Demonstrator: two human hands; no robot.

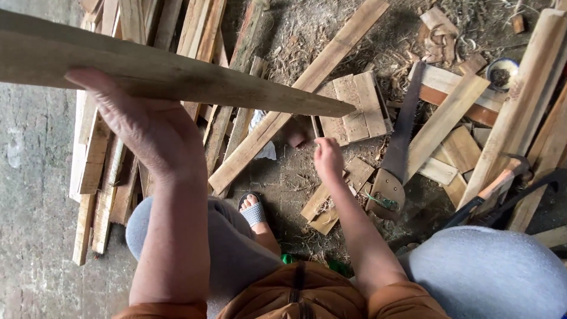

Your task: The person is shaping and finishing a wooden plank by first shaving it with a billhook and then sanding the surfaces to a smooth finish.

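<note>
My left hand (144, 127) is raised close to the camera and grips a long pale wooden plank (177, 80), which tapers to a point at the right. My right hand (326, 156) reaches down toward the ground with loosely curled fingers; whether it holds anything small is unclear. It hovers above short wood offcuts (322, 210) and beside a handsaw (397, 153) lying on the dirt.
Long planks (295, 94) and slats lie scattered over dirt and shavings. A small nailed board panel (354, 106) sits in the middle. A hammer (502, 180) and dark tool handles lie right. A small bowl (502, 74) is at top right. My sandalled foot (254, 212) is below.
</note>
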